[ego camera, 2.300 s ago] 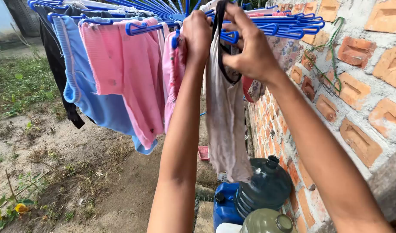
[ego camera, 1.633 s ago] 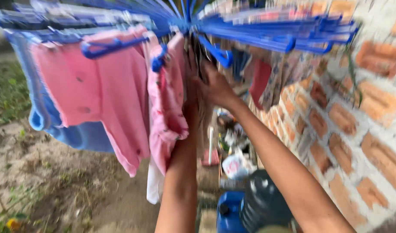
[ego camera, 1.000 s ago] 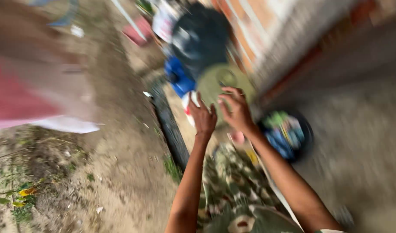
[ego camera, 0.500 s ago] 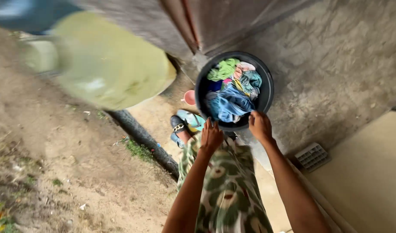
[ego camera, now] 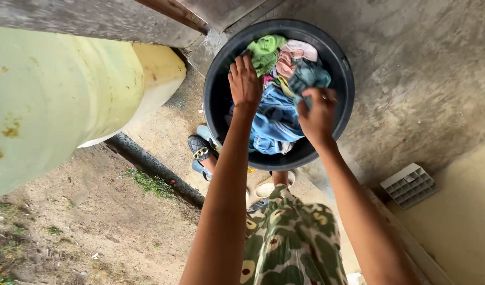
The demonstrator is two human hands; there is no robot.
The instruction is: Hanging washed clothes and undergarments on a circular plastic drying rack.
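Both hands have come down from the hangers on the drying rack into the black tub point(ego camera: 342, 68) of laundry, which sits on the concrete floor point(ego camera: 411, 79) just in front of the person's feet. Inside it lies a heap of clothes: a blue denim garment point(ego camera: 271, 124) in the middle, a green cloth point(ego camera: 266, 50) at the far rim, a pink piece point(ego camera: 298, 53) beside it and a teal cloth point(ego camera: 311, 76) to the right. Left hand point(ego camera: 245, 82) rests flat on the heap, fingers spread and loose, touching the green cloth and the denim. Right hand point(ego camera: 317, 112) pinches the teal cloth between its fingertips. Below the tub are sandals point(ego camera: 200, 153) and the person's green flowered skirt point(ego camera: 290, 237). A large pale green tank point(ego camera: 57, 100) fills the left, with bare dirt point(ego camera: 94, 227) under it, and a white grid-shaped drain cover point(ego camera: 411, 184) lies at the right.
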